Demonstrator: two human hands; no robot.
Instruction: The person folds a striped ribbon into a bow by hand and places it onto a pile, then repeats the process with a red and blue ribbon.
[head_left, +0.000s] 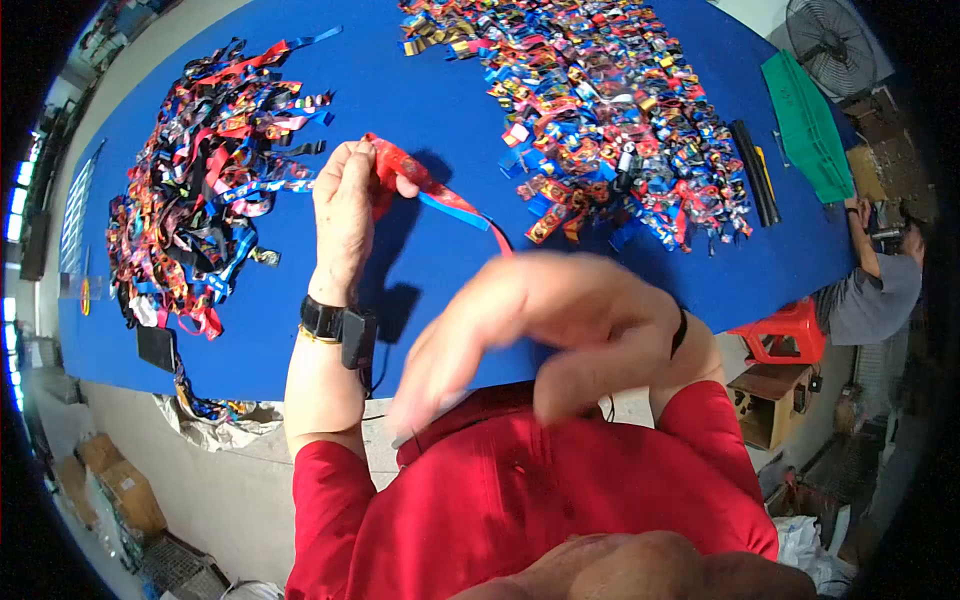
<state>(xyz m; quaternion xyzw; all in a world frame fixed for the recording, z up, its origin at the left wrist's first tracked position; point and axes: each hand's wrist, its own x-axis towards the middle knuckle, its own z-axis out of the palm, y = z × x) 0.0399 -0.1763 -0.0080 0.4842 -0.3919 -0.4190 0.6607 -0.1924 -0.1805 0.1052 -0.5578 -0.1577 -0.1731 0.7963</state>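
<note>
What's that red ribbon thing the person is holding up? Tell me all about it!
The ribbon is a flat, narrow strap, mostly red with a printed pattern and a blue stretch in its middle. It looks like woven fabric. The left hand pinches its bunched red end between thumb and fingers above the blue table. From there it slants down toward the right hand, which is blurred, so whether that hand grips the other end cannot be told. It hangs in the air, casting a shadow on the table.

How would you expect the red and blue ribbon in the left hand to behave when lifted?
Probably floppy: the ribbon droops from the left hand toward the right hand. Likely light, being thin and flat. It should not roll.
</note>
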